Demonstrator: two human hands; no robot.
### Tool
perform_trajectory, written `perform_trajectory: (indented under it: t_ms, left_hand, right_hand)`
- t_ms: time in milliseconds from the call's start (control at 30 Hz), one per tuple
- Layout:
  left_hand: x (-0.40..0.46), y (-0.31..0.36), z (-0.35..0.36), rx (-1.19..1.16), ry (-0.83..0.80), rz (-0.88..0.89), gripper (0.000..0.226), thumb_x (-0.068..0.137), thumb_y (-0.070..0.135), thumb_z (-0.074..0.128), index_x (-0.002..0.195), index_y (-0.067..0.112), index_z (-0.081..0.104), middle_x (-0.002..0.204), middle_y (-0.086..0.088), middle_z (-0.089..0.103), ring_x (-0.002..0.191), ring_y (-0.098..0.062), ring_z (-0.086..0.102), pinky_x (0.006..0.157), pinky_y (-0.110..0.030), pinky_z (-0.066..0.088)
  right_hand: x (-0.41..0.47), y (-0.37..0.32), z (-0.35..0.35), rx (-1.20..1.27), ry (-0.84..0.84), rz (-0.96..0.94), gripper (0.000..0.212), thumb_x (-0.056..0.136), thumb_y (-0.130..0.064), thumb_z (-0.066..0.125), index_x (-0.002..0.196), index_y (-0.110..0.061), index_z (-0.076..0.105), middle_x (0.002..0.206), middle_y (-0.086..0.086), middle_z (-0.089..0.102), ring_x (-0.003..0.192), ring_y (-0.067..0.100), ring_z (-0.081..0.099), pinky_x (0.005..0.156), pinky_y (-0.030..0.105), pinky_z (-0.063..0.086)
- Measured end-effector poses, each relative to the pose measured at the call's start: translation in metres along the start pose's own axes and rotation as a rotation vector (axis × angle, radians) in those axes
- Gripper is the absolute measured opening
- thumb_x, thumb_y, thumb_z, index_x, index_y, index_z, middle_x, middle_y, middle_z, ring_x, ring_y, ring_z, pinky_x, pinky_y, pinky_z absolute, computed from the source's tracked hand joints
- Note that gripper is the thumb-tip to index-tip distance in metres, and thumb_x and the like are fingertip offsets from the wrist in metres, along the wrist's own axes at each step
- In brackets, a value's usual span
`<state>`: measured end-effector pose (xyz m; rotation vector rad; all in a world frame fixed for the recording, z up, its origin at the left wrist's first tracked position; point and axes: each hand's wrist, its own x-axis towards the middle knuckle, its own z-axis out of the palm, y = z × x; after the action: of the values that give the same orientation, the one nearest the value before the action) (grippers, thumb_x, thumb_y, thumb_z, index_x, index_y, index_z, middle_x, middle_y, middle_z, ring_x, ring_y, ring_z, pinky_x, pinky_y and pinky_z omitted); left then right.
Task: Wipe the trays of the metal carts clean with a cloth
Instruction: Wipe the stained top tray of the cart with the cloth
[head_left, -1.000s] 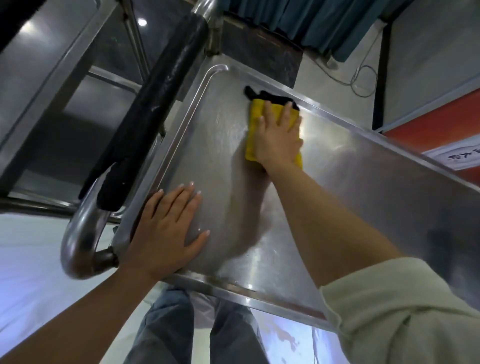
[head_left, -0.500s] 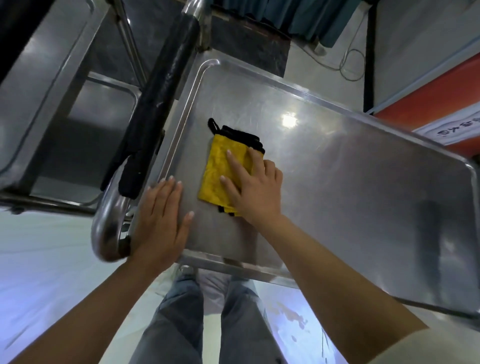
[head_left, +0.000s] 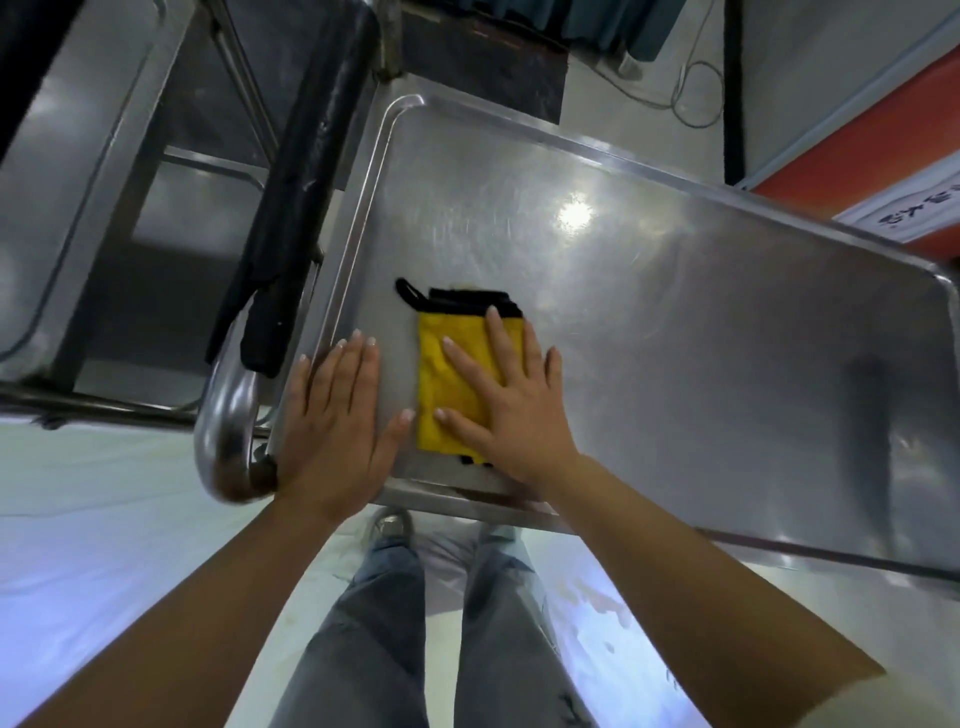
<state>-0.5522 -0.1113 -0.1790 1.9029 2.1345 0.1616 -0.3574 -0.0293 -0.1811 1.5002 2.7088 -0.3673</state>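
two hands flat, grasping nothing: right hand (head_left: 511, 410) presses one yellow cloth (head_left: 449, 384); left hand (head_left: 332, 431) on one tray (head_left: 675, 322).

The shiny steel cart tray (head_left: 675, 322) lies bare to the right and far side; at its left edge the black-padded curved metal handle (head_left: 296, 208) blocks passage.

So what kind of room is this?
Probably a back room of a canteen or clinic; hard to say. There are steel carts with a shiny metal tray, a padded black push handle, and a yellow cleaning cloth.
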Motion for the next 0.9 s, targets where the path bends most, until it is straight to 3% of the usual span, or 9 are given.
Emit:
perform_trajectory:
  t_ms: [100,233,367,433,567,733,800,900]
  left_hand:
    - [0.001,0.0,-0.001,0.058,-0.043,0.022,0.074,0.096,0.057,0.006,0.15,0.01,0.027,0.156,-0.013,0.026,0.145,-0.026,0.019,0.118,-0.052,0.01]
    - [0.003,0.001,0.0,0.096,-0.071,0.028,0.073,0.096,0.056,0.005,0.149,0.011,0.029,0.157,-0.013,0.025,0.145,-0.028,0.02,0.118,-0.053,0.01]
    - [0.004,0.001,-0.002,0.072,-0.055,0.03,0.07,0.097,0.054,0.009,0.147,0.012,0.032,0.155,-0.013,0.029,0.144,-0.028,0.023,0.118,-0.052,0.01]
    - [0.004,0.0,-0.002,0.064,-0.04,0.025,0.067,0.098,0.051,0.011,0.146,0.011,0.034,0.154,-0.013,0.031,0.143,-0.028,0.025,0.118,-0.052,0.011]
    - [0.001,-0.002,-0.002,0.084,-0.024,0.037,0.061,0.099,0.046,0.013,0.146,0.014,0.035,0.153,-0.016,0.032,0.143,-0.03,0.026,0.117,-0.053,0.012]
    - [0.001,0.0,-0.005,0.141,-0.039,0.069,0.06,0.097,0.046,0.019,0.147,0.017,0.036,0.153,-0.02,0.03,0.142,-0.034,0.026,0.116,-0.055,0.013]
    - [0.001,0.004,-0.006,0.18,-0.052,0.069,0.062,0.096,0.047,0.021,0.147,0.014,0.035,0.152,-0.022,0.031,0.141,-0.037,0.027,0.115,-0.057,0.014]
    - [0.001,0.01,-0.008,0.204,-0.067,0.068,0.064,0.095,0.048,0.023,0.144,0.01,0.039,0.148,-0.022,0.037,0.138,-0.038,0.031,0.114,-0.06,0.015]
  right_hand:
    - [-0.038,0.038,-0.002,-0.041,0.019,0.054,0.07,0.086,-0.076,0.029,0.149,-0.049,0.013,0.163,-0.002,-0.003,0.148,0.034,0.0,0.111,0.067,0.012]
    - [-0.057,0.078,-0.015,0.018,0.011,0.259,0.072,0.083,-0.078,0.028,0.147,-0.054,0.006,0.162,-0.006,-0.01,0.148,0.033,0.0,0.113,0.064,0.01]
    - [-0.044,0.048,-0.014,0.102,0.046,0.461,0.075,0.08,-0.073,0.027,0.149,-0.047,0.013,0.162,0.001,-0.011,0.146,0.041,-0.002,0.112,0.065,0.009]
    - [-0.037,0.017,-0.008,0.082,0.034,0.417,0.076,0.082,-0.073,0.029,0.15,-0.045,0.013,0.161,0.004,-0.013,0.145,0.044,-0.005,0.112,0.066,0.008]
    - [-0.03,-0.03,0.01,0.006,0.018,0.159,0.075,0.083,-0.078,0.03,0.149,-0.049,0.008,0.162,0.0,-0.011,0.146,0.041,-0.01,0.11,0.068,-0.002]
    - [-0.043,0.015,0.003,-0.044,-0.002,-0.102,0.071,0.087,-0.073,0.033,0.15,-0.045,0.015,0.163,-0.002,-0.004,0.148,0.035,-0.002,0.108,0.07,0.011]
    - [-0.058,0.046,-0.004,-0.074,-0.001,-0.085,0.07,0.087,-0.071,0.033,0.15,-0.044,0.018,0.163,-0.002,0.0,0.148,0.034,0.003,0.107,0.069,0.015]
    - [-0.085,0.09,-0.015,-0.044,0.016,0.133,0.07,0.085,-0.071,0.032,0.149,-0.045,0.018,0.162,-0.002,0.001,0.148,0.034,0.007,0.11,0.064,0.017]
